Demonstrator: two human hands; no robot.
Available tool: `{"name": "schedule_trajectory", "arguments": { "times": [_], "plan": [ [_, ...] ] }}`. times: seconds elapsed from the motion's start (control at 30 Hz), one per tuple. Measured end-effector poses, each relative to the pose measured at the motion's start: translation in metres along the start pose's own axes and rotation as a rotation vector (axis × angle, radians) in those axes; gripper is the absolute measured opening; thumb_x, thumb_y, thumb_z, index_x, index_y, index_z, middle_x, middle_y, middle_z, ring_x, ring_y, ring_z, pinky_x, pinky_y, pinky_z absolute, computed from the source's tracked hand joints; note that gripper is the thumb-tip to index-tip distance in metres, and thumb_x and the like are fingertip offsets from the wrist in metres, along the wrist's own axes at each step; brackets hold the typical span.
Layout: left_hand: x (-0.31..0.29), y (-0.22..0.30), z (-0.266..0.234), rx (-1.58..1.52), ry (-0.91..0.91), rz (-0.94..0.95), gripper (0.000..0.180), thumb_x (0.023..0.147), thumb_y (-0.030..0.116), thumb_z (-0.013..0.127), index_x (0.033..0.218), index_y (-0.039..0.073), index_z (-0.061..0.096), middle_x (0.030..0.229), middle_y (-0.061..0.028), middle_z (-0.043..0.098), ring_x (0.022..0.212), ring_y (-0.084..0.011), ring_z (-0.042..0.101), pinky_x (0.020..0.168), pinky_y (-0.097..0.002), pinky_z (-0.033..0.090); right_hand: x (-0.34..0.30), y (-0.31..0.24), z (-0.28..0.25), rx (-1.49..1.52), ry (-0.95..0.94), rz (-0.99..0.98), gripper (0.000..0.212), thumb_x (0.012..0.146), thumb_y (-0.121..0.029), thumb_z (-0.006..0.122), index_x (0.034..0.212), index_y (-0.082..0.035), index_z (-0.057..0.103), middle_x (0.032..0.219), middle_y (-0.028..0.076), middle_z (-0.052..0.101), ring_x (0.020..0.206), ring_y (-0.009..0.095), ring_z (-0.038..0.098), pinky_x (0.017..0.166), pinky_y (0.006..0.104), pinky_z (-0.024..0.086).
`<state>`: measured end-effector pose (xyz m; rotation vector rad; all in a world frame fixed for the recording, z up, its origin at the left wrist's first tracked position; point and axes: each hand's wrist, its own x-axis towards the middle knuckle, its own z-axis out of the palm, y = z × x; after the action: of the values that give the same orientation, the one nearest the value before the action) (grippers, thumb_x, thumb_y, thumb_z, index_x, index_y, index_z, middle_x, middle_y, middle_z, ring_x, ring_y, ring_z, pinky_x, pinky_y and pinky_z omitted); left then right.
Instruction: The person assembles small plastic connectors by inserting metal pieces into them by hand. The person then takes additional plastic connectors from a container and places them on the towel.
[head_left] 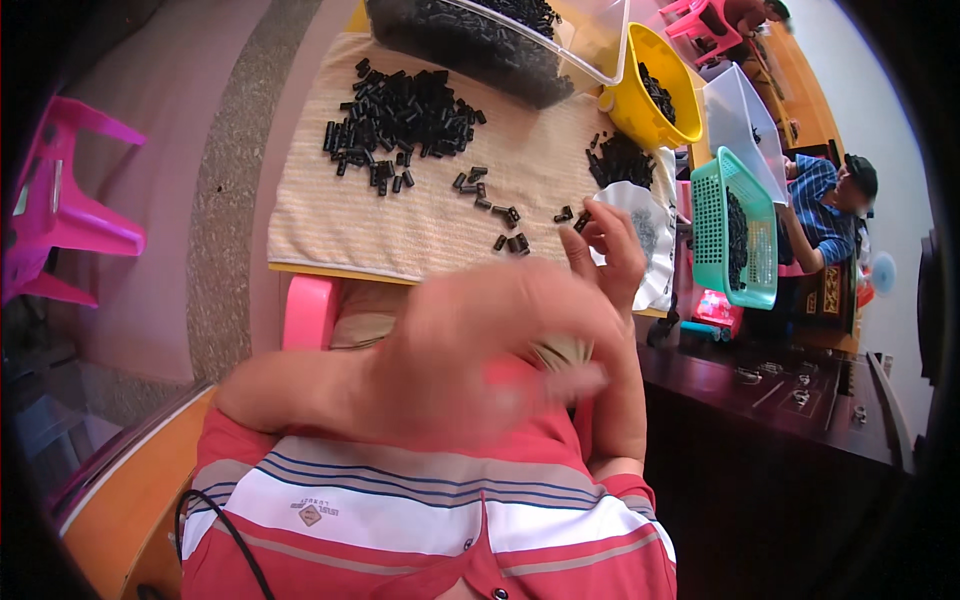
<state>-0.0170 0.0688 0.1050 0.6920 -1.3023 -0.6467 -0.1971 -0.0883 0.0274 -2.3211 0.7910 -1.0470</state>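
My right hand point(612, 248) is over the right part of the towel-covered table, thumb and forefinger closed on a small black plastic part point(582, 221). My left hand point(505, 335) is raised close in front of my chest and smeared by motion, so its fingers cannot be read. A large heap of small black cylindrical parts point(410, 115) lies on the beige towel point(350, 225). Loose parts point(514, 244) are scattered between the heap and my hands. Beside my right hand lies a white plate or bag point(655, 285) with small grey pieces in it.
A clear bin point(590, 50) of black parts stands at the far edge, beside a yellow basket point(635, 105). Another dark pile point(620, 160) lies below it. Further right are a green basket point(707, 230), a white bin point(745, 120) and a person in blue point(825, 200). A pink stool point(70, 205) stands left.
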Motion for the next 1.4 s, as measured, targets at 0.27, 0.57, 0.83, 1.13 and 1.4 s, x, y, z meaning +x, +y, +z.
{"name": "schedule_trajectory", "arguments": {
  "times": [0.27, 0.57, 0.83, 1.13, 1.4],
  "plan": [
    [0.047, 0.091, 0.056, -0.093, 0.539, 0.121, 0.02, 0.071, 0.004, 0.064, 0.051, 0.006, 0.063, 0.047, -0.0058, 0.057, 0.043, -0.0136, 0.056, 0.057, -0.0303, 0.054, 0.005, 0.004, -0.005, -0.003, 0.008, -0.015, 0.04, 0.082, 0.003, 0.078, 0.12, 0.003, 0.064, 0.103, 0.012, 0.065, 0.072, 0.013, 0.062, 0.066, 0.0257, 0.056],
    [0.044, 0.067, 0.034, -0.165, 0.102, 0.292, 0.011, 0.083, 0.007, 0.062, 0.085, -0.003, 0.068, 0.082, -0.015, 0.066, 0.068, -0.0216, 0.066, 0.058, -0.0289, 0.055, 0.012, 0.017, -0.014, -0.114, 0.03, 0.022, 0.038, 0.086, 0.002, 0.073, 0.123, 0.0, 0.064, 0.098, 0.009, 0.064, 0.074, 0.013, 0.062, 0.065, 0.0247, 0.054],
    [0.018, 0.005, 0.043, -0.139, -0.135, 0.219, 0.035, 0.082, 0.002, 0.068, 0.116, -0.004, 0.065, 0.097, -0.0154, 0.07, 0.085, -0.0286, 0.071, 0.071, -0.0361, 0.058, 0.089, 0.052, -0.061, -0.274, 0.315, 0.006, 0.037, 0.084, -0.007, 0.08, 0.119, -0.003, 0.067, 0.089, 0.005, 0.068, 0.069, 0.01, 0.062, 0.062, 0.0245, 0.05],
    [-0.006, -0.068, 0.033, 0.008, -0.196, -0.18, 0.029, 0.084, 0.003, 0.069, 0.113, -0.001, 0.069, 0.098, -0.0171, 0.072, 0.085, -0.0308, 0.071, 0.074, -0.0381, 0.056, 0.156, 0.097, -0.071, -0.744, 0.152, 0.034, 0.039, 0.092, -0.03, 0.072, 0.12, -0.003, 0.07, 0.099, 0.016, 0.073, 0.083, 0.028, 0.073, 0.075, 0.039, 0.054],
    [-0.015, -0.07, 0.031, 0.009, -0.292, -0.328, 0.02, 0.082, 0.007, 0.07, 0.1, -0.001, 0.071, 0.087, -0.0189, 0.071, 0.082, -0.0314, 0.072, 0.075, -0.04, 0.056, 0.056, 0.005, 0.015, -0.173, -0.544, -0.096, 0.022, 0.082, -0.006, 0.079, 0.102, 0.0, 0.072, 0.095, 0.01, 0.07, 0.083, 0.021, 0.069, 0.07, 0.0303, 0.056]
  ]
}}
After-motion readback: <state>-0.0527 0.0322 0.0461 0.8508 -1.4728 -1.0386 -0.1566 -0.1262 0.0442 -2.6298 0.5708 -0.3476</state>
